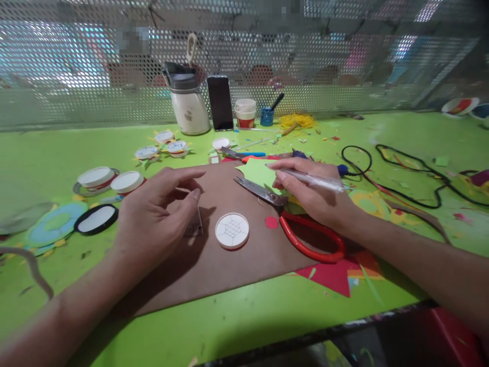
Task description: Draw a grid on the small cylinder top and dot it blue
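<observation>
My right hand [311, 186] grips a clear-barrelled pen [319, 181], its tip over a light green paper piece [256, 172]. Just below lie large scissors [311, 252] with red handles, blades slightly parted, on a brown board [233, 272]. Left of them, a round white lid [232, 230] carries a dark line pattern of crossing strokes. A small red paper dot [271, 222] is between lid and scissors. My left hand [160, 206] hovers over the board's left side, fingers loosely curled and apart. Beside its thumb shows a clear ruler-like piece [194, 225], partly hidden by the hand.
At the back stand a white jug [189, 109], a phone [220, 104], stacked paper cups [245, 113] and a blue paint pot [267, 116]. Decorated lids [178, 148] and white-topped cup pieces [128, 181] sit left. A black cord [416, 163] loops across the right.
</observation>
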A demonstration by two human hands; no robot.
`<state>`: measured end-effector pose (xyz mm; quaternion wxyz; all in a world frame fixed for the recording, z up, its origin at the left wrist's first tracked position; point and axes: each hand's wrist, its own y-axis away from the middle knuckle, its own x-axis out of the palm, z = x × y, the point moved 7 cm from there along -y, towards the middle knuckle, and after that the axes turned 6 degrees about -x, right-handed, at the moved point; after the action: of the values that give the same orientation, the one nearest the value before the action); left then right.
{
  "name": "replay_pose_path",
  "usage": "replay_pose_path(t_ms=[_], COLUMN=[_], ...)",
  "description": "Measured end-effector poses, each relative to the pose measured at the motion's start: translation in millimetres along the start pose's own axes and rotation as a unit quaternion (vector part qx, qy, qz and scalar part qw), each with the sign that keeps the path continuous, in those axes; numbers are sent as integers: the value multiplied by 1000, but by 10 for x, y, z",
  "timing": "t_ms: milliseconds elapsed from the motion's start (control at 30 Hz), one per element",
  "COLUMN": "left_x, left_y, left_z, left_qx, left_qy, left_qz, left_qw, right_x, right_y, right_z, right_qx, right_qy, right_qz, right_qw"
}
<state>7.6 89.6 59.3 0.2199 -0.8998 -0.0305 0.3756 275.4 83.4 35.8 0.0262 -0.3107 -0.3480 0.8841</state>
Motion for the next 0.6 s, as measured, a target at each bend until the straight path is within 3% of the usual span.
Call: replay_pose_path(t_ms=[200,367,600], left_x=[21,144,275], left_y=[42,132,292], left_z=[-21,-89,-143], left_qx=[31,139,156], left_qy=[-8,-16,-13], left_qz=[36,134,241], left_qw=[999,981,958], right_x=[-15,-2,-15], right_y=[17,-1,0], right_z=[29,63,49], right_qx=[105,71,17], right_qy=[-51,-93,-21], right_qz=[-22,-22,6], right_qw=[993,993,1000])
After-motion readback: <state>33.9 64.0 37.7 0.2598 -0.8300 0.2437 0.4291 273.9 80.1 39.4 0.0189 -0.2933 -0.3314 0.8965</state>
